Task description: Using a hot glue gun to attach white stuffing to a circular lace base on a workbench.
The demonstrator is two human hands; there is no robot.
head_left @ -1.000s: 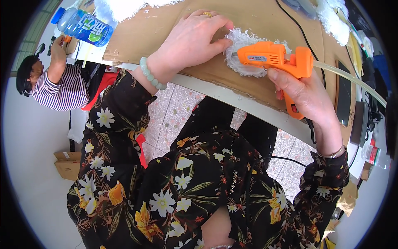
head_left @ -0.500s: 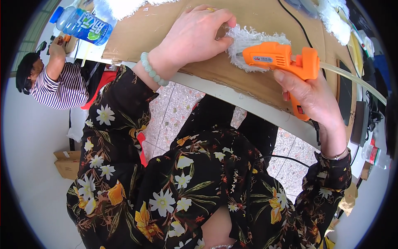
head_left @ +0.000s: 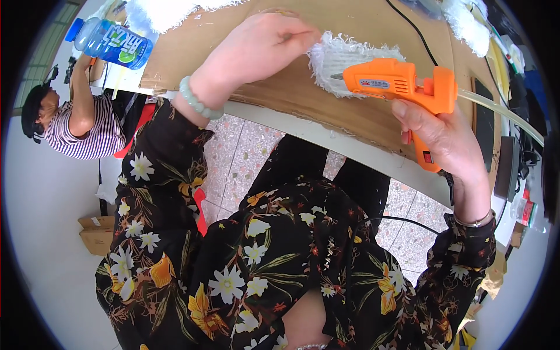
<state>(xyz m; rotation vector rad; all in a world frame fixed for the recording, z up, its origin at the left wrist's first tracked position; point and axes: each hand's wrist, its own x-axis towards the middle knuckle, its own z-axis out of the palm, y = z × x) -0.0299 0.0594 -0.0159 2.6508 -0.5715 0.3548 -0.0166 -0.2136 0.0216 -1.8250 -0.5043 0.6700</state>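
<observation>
In my right hand (head_left: 446, 140) is an orange hot glue gun (head_left: 388, 79), with a clear glue stick (head_left: 496, 105) sticking out of its back. Its nozzle points left, over a white fringed piece of fabric (head_left: 332, 58) lying on the cardboard. My left hand (head_left: 256, 49) has its thumb and fingers pinched together at the fabric's upper left corner. Whatever those fingertips hold, if anything, is too small or hidden to make out.
Cardboard (head_left: 233, 93) covers the table. A blue-capped bottle (head_left: 114, 44) stands at the far left, beside white fluffy material (head_left: 166, 11). A black cable (head_left: 417, 32) crosses the cardboard. Another person (head_left: 87, 122) in a striped top works at the left.
My left thumb and fingers, apart before, have closed into a pinch, and that hand has shifted slightly left. The glue gun stays over the fabric, whose left end now shows more.
</observation>
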